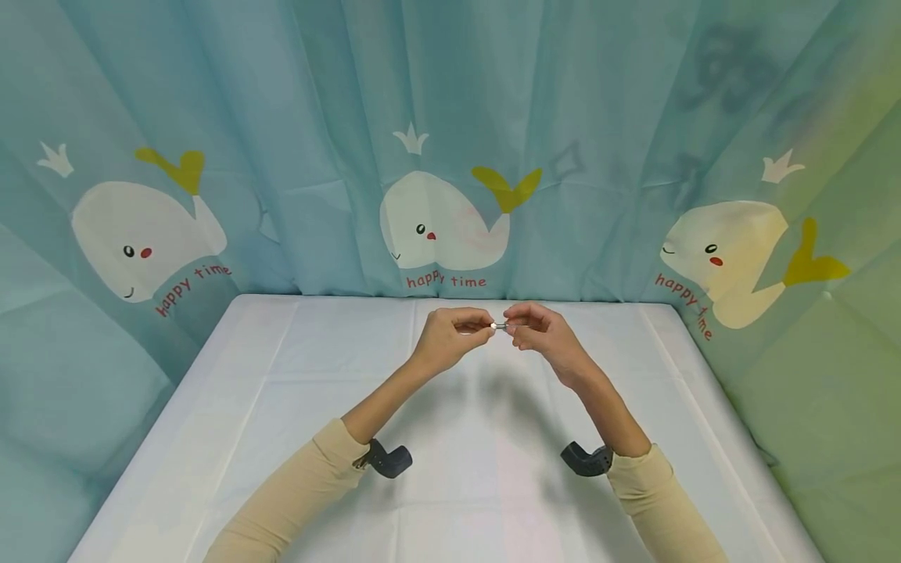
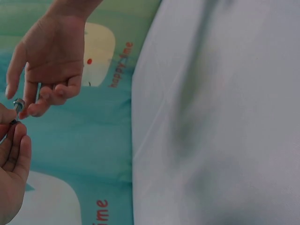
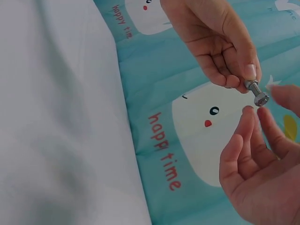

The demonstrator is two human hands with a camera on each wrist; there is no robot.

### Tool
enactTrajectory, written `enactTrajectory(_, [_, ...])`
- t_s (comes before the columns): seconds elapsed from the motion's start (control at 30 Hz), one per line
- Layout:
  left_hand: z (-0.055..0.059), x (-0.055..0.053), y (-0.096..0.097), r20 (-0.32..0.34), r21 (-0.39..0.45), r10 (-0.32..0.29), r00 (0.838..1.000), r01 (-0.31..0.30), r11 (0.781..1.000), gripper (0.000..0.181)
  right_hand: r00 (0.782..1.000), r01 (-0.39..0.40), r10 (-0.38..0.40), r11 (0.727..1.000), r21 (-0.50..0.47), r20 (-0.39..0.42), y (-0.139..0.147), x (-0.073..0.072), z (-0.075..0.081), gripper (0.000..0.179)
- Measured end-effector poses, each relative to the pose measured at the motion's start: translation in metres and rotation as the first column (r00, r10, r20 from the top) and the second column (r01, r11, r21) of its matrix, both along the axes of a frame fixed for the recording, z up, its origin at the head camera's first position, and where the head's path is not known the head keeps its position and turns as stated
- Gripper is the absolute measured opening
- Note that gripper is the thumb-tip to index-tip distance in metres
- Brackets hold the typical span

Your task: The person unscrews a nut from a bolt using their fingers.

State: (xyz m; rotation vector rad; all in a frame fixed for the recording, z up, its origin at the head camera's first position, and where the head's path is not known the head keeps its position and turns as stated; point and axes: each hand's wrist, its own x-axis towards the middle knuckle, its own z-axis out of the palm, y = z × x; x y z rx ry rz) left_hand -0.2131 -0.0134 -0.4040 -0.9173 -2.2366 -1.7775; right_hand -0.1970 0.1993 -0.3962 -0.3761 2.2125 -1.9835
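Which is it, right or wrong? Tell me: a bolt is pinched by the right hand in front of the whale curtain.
Wrong hand: in the right wrist view the left hand pinches the bolt; the right hand is near its head, not pinching it. The whale curtain is indeed behind.
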Motion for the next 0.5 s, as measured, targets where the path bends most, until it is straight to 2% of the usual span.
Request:
enactTrajectory(0.13, [0.0001,-0.0001,0.0008,-0.011,0.003,-0.007,1.000,0.007,1.000,0.008,0.997,0.021,-0.020,1.000,-0.018,0.073,-0.0015,-0.0019,-0.0005,0.033])
enactTrajectory(0.2, [0.0000,-0.0002,0.0013,-0.019,0.004,-0.009,1.000,0.010,1.000,0.008,0.997,0.021,-0.018,0.999,-0.033,0.080,-0.0016,-0.0027,-0.0020,0.033])
enactTrajectory(0.5, [-0.0004,0.0003,0.0013,-0.023,0.003,-0.016,1.000,0.016,1.000,0.007,1.000,0.019,-0.019,1.000,-0.018,0.006,-0.0005,-0.0005,-0.0027,0.020])
